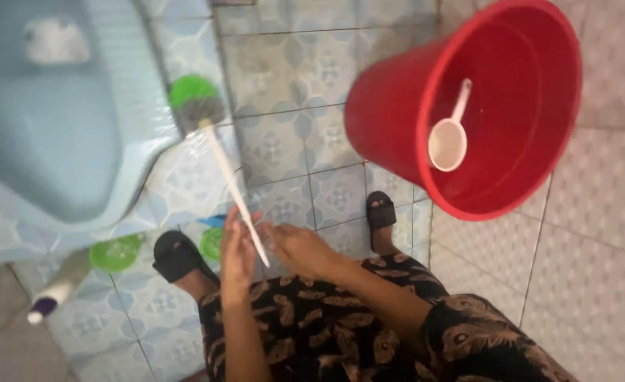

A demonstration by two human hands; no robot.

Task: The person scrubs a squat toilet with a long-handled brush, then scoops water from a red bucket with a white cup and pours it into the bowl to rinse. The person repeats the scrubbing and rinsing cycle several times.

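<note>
Both hands, left (237, 249) and right (295, 247), are pinching the thin white handle of a bristly green-backed brush (197, 106) | glossy red bucket (468, 106) standing right of it, round white ladle (448, 138) lying inside.

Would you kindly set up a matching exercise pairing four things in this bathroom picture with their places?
Things:
1. white ladle
2. toilet brush
3. white bottle
4. green lid

Places:
A. lying on the floor tiles at lower left
B. inside the red bucket
C. flat on the floor beside a black sandal
D. handle held by both hands

Pairs: 1-B, 2-D, 3-A, 4-C
</note>
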